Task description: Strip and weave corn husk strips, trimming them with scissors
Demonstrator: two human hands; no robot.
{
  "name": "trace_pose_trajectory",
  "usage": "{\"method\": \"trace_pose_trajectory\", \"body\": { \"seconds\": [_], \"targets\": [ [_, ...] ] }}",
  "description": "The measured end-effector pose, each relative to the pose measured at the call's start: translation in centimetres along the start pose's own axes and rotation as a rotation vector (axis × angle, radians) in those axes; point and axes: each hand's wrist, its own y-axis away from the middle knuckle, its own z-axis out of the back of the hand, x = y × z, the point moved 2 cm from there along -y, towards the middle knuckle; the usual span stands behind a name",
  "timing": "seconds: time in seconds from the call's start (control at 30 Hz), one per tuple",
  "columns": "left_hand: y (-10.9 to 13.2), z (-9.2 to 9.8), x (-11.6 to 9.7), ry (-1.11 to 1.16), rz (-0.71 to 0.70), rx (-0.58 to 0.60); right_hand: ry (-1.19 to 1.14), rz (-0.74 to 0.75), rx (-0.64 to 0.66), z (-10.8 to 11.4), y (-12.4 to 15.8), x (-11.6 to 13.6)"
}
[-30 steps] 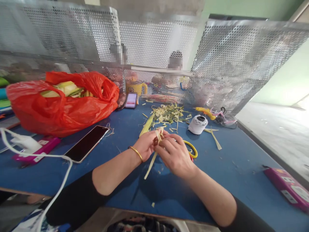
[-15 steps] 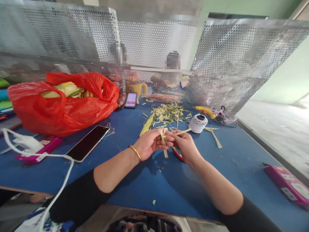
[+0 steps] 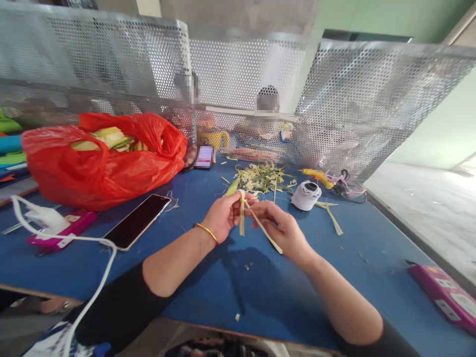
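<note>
My left hand point(image 3: 223, 214) is closed, thumb and fingers pinching a folded pale corn husk strip point(image 3: 242, 218) whose flat end hangs down. A second, longer husk strip point(image 3: 269, 237) slants from the same fold down across my right hand point(image 3: 284, 228). The fingers of that hand are curled in close to the fold, gripping the husk; their tips are partly hidden behind it. Just beyond my left hand lies a greenish husk piece point(image 3: 232, 187). A heap of shredded husk point(image 3: 260, 177) is spread behind both hands.
A red plastic bag point(image 3: 126, 173) of husks stands left, behind a dark phone point(image 3: 137, 220) and a pink power strip point(image 3: 80, 223) with a white cable. To the right are a white thread spool point(image 3: 306, 196), a yellow glue gun point(image 3: 318, 177), and another power strip point(image 3: 444, 292). Perforated metal screens point(image 3: 245, 74) border the back.
The long strip has swung from pointing right to slanting down over my right hand. Both hands have shifted slightly left. The red handle beside my right hand no longer shows.
</note>
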Motion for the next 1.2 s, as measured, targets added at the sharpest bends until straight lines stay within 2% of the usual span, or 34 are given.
{"method": "trace_pose_trajectory", "body": {
  "seconds": [0.1,0.23,0.37,0.53,0.63,0.77,0.9,1.1,1.2],
  "targets": [
    [0.0,0.1,0.4,-0.041,-0.026,0.026,0.316,0.220,0.032,0.1,0.2,0.3],
    [0.0,0.0,1.2,-0.100,-0.080,0.088,0.682,0.433,0.032,0.1,0.4,0.5],
    [-0.1,0.0,1.7,-0.155,-0.124,0.118,0.743,0.501,-0.018,-0.3,0.7,0.7],
    [-0.2,0.0,1.7,-0.204,-0.186,0.149,0.537,0.415,-0.176,-0.1,0.7,0.7],
    [0.0,-0.2,1.6,-0.248,-0.161,0.156,0.385,0.339,-0.250,0.4,0.4,0.5],
    [0.6,-0.6,1.7,-0.334,-0.102,0.248,0.285,0.183,-0.190,0.9,0.0,0.0],
    [1.1,-0.9,1.9,-0.401,-0.096,0.358,0.292,-0.011,-0.126,0.9,-0.1,0.0],
    [1.1,-0.9,1.8,-0.477,-0.083,0.381,0.473,-0.061,-0.089,1.0,-0.1,1.1],
    [1.0,-0.8,1.9,-0.505,-0.095,0.388,0.487,-0.141,-0.093,0.9,-0.2,1.1]
  ]
}}
